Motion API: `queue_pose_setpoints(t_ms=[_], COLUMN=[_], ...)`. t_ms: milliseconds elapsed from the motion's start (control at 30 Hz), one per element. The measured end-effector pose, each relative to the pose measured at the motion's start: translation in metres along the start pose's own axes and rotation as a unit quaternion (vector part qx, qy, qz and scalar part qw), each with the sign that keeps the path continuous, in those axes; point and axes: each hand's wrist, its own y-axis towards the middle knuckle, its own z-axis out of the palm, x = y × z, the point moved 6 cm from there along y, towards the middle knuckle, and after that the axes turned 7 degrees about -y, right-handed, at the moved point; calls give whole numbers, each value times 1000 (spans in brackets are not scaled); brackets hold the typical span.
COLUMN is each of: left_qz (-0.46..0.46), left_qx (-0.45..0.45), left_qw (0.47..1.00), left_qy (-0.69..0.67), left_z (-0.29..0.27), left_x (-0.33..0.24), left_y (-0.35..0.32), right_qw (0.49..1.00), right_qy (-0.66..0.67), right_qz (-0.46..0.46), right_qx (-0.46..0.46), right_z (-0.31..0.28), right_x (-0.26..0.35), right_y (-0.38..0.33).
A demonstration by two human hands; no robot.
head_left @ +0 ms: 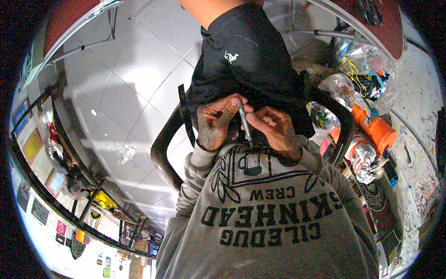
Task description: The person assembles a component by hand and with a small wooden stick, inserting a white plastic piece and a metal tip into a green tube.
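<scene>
A slim grey-green rod, pen-like in shape (245, 122), is held upright in the picture between my two hands, close above my lap. My left hand (217, 122) pinches its upper end, with the thumb laid against it and dark smudges on the palm. My right hand (275, 130) grips it from the other side with bent fingers, its thumb side against the rod. The rod's lower end points toward my grey printed sweatshirt (265, 204). Black shorts (246, 51) cover my lap beneath the hands. Exactly what kind of tool the rod is does not show.
Curved black armrests (162, 149) flank me. At right, clear plastic bags (367, 60), an orange container (381, 132) and crumpled wrappers (363, 160) are heaped by a paint-spattered surface (418, 186). Pale floor tiles (134, 83) lie at left, beside a black-framed rack (69, 209).
</scene>
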Motion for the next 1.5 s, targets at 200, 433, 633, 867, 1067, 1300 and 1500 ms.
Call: queue_pose_setpoints(t_ms=[200, 433, 633, 867, 1067, 1300, 1500], left_qz=[4, 41, 15, 0, 6, 12, 11], left_qx=[-11, -16, 15, -4, -5, -13, -11], left_qw=[1000, 998, 1000, 1000, 999, 999, 1000], left_qy=[-13, 51, -3, -29, -48, -38, -23], left_z=[1, -1, 5, 2, -4, 0, -2], left_x=[7, 3, -2, 4, 16, 6, 8], left_y=[1, 0, 0, 0, 2, 0, 1], right_qw=[988, 832, 792, 767, 758, 746, 755], right_qy=[-88, -378, -399, -399, -402, -417, -403], right_qz=[-124, -405, -461, -503, -510, -515, -511], right_qx=[-20, 29, 22, 11, 56, 64, 88], right_z=[-9, 6, 7, 7, 6, 7, 5], right_x=[30, 90, 89, 81, 72, 71, 69], right_y=[-13, -24, -28, -37, -38, -40, -42])
